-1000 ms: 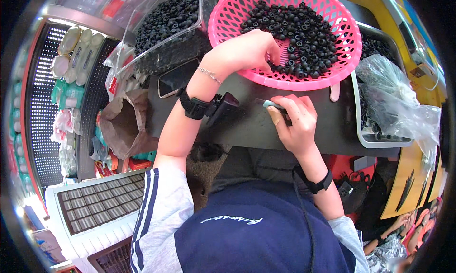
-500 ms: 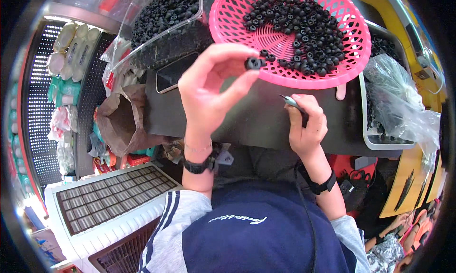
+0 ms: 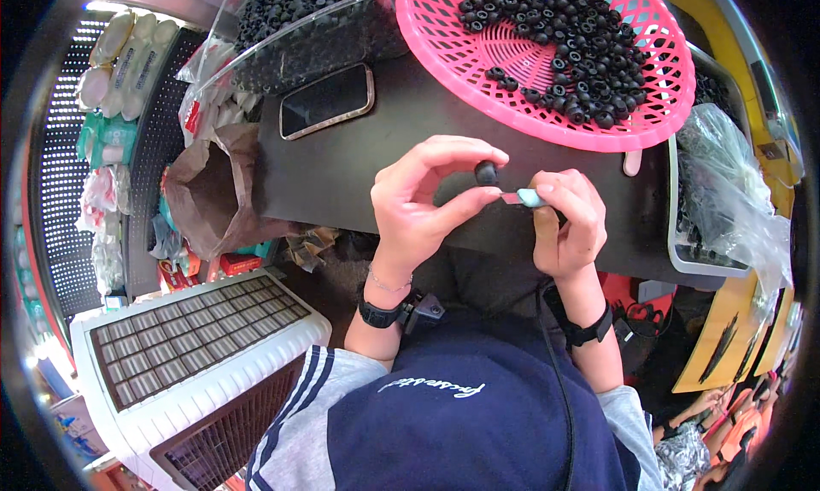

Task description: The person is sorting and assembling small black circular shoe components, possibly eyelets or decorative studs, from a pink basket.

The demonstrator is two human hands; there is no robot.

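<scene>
My left hand [image 3: 412,196] pinches a small round black part [image 3: 487,174] between thumb and forefinger, above the dark table [image 3: 342,175]. Close on its right, my right hand [image 3: 574,222] grips a small craft knife [image 3: 530,198] with a pale blue handle. Its short blade points left, at the lower side of the black part and the left thumb tip; whether it touches I cannot tell. Beyond both hands, a pink plastic basket [image 3: 547,134] holds many similar black parts, several with a hole showing.
A clear tub [image 3: 299,60] of black parts stands far left, with a phone [image 3: 327,102] before it. An open brown bag [image 3: 209,179] hangs at the table's left edge. Right, a tray [image 3: 683,252] holds black parts and clear plastic bags [image 3: 726,166]. A white appliance [image 3: 205,341] stands lower left.
My left hand has come down and right, away from the basket, with the black part. The knife in my right hand now meets or nearly meets it. The whole view has shifted slightly.
</scene>
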